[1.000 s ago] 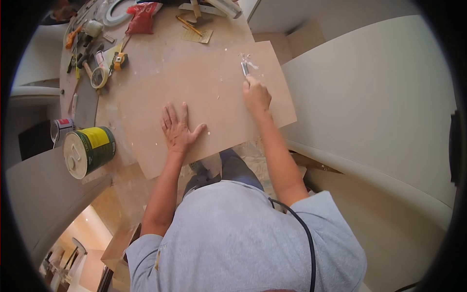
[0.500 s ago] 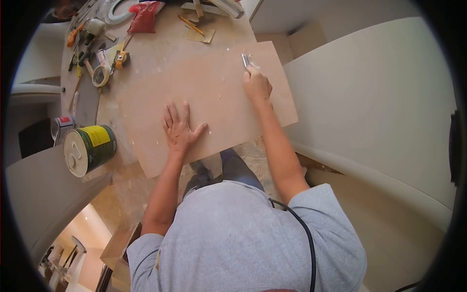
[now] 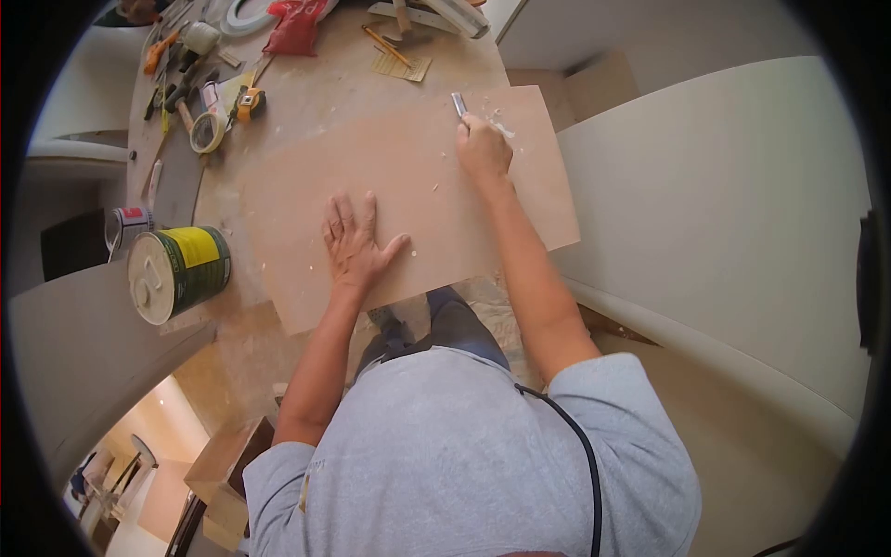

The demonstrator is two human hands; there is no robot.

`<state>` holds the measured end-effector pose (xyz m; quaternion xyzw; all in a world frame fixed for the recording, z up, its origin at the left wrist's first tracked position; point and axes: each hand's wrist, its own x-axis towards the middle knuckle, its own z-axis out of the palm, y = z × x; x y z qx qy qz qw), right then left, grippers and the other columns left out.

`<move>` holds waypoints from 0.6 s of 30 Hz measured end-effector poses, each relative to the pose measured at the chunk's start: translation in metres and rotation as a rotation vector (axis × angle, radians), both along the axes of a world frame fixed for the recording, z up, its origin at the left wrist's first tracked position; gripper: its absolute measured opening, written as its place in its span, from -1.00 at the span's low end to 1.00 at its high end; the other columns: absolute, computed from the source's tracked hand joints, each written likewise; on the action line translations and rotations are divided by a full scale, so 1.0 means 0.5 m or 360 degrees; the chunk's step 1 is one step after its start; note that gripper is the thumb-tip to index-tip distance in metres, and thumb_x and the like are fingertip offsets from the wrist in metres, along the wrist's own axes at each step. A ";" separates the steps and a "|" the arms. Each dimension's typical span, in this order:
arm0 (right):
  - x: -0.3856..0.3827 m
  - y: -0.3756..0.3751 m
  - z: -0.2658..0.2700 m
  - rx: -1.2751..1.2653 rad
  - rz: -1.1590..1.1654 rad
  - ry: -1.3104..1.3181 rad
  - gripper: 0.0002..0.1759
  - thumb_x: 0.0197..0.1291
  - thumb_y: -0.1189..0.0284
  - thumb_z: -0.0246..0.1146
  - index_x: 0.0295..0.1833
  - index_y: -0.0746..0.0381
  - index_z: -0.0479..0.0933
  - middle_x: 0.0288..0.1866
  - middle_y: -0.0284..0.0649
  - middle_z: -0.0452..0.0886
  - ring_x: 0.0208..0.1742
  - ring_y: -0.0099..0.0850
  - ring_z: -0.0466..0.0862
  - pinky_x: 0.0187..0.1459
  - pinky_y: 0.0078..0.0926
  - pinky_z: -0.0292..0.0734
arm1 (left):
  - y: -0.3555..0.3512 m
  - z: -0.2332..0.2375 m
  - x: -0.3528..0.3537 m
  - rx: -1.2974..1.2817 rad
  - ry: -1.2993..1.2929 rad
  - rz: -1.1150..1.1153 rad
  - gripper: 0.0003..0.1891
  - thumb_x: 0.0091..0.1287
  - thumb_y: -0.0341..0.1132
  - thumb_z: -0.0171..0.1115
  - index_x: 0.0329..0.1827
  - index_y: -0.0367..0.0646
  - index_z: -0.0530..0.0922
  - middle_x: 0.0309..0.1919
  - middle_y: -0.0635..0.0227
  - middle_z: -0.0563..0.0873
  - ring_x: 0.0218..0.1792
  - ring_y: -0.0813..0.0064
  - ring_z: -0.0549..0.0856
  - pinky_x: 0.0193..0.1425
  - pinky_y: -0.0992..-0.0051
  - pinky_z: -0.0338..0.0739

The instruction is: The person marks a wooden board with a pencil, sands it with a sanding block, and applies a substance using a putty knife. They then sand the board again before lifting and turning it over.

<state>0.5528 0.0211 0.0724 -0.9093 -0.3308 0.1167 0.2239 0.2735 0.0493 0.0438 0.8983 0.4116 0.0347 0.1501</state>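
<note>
A flat, light brown board (image 3: 408,158) lies across the bench in front of me. My left hand (image 3: 355,246) rests on it near its front edge, palm down with fingers stretched and thumb out. Toward the board's far right part, my right hand (image 3: 484,153) is closed around what looks like a chisel. The chisel's flat metal blade (image 3: 459,105) points away from me, and its handle is hidden in my fist. Whitish bits of residue (image 3: 502,129) lie just right of that hand, with a few small flecks scattered elsewhere on the board.
A large green-and-yellow can (image 3: 200,260) lies on its side at the left, beside a smaller tin (image 3: 130,227). Farther back are a tape roll (image 3: 206,133), a tape measure (image 3: 249,104), a hammer (image 3: 403,28) and a red bag (image 3: 293,26). A pale panel (image 3: 715,176) stands at the right.
My right hand has moved left across the board with the chisel, uncovering more whitish residue. My left hand keeps its place on the board. The whole view has shifted slightly.
</note>
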 end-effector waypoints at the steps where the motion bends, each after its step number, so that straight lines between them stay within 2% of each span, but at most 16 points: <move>1: 0.004 0.010 0.015 -0.0095 -0.0008 0.0019 -0.62 0.42 0.20 0.20 0.25 0.02 0.68 0.00 -0.02 0.79 0.08 0.04 0.75 0.12 0.00 0.63 | 0.000 0.001 0.001 -0.0005 0.0031 0.0000 0.07 0.17 0.44 0.32 0.72 0.18 0.19 0.72 -0.09 -0.08 0.72 -0.09 -0.16 0.71 -0.05 -0.24; 3: 0.005 0.024 0.022 -0.0167 -0.0010 0.0013 -0.62 0.42 0.20 0.19 0.25 0.03 0.67 0.00 -0.04 0.79 0.09 0.02 0.75 0.12 -0.01 0.63 | 0.015 0.003 0.012 0.0013 0.0038 0.0007 0.08 0.17 0.44 0.31 0.72 0.18 0.19 0.72 -0.09 -0.08 0.72 -0.08 -0.16 0.71 -0.04 -0.25; 5: -0.034 -0.003 0.000 -0.0030 -0.0069 -0.0095 -0.63 0.42 0.22 0.19 0.24 0.04 0.68 -0.01 -0.03 0.79 0.07 0.02 0.76 0.10 0.00 0.63 | 0.005 0.000 0.004 -0.0028 0.0033 0.0007 0.07 0.17 0.43 0.32 0.72 0.18 0.18 0.72 -0.08 -0.08 0.72 -0.07 -0.17 0.71 -0.04 -0.26; 18: -0.006 0.016 0.020 -0.0173 -0.0008 -0.0039 -0.62 0.41 0.23 0.17 0.23 0.05 0.69 -0.01 0.00 0.78 0.06 0.03 0.76 0.11 0.02 0.62 | 0.013 -0.010 0.005 0.0064 -0.0005 -0.0022 0.07 0.17 0.45 0.30 0.71 0.16 0.21 0.71 -0.09 -0.06 0.71 -0.11 -0.11 0.69 -0.07 -0.21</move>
